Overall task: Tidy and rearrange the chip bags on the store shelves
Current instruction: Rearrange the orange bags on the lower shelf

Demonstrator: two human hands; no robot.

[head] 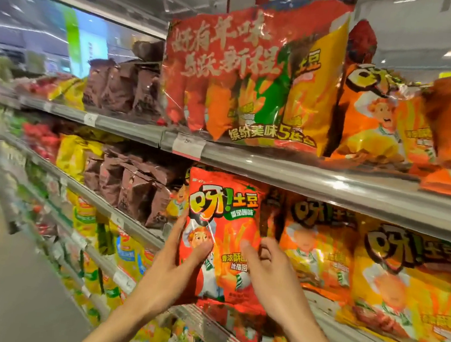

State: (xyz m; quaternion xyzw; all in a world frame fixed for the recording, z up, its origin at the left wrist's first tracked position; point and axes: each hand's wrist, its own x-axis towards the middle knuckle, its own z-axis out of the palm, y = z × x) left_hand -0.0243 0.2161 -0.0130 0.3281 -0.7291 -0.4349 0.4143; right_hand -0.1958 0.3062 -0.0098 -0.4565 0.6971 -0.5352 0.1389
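A red chip bag [221, 219] with a chef cartoon stands upright at the front of the middle shelf [326, 186]. My left hand [174, 270] grips its lower left edge, thumb pressed on the front. My right hand [269, 275] holds its lower right side, thumb on the front and fingers curled behind. Orange bags [318, 250] of the same brand stand to the right. A further orange bag [405, 279] stands beyond them.
On the upper shelf sit a large red multipack [249, 74] and orange bags [387, 116]. Brown bags [133, 187] fill the middle shelf to the left, with yellow and red bags beyond. Lower shelves hold yellow-green bags [95, 241]. The aisle floor [5, 274] lies at the left.
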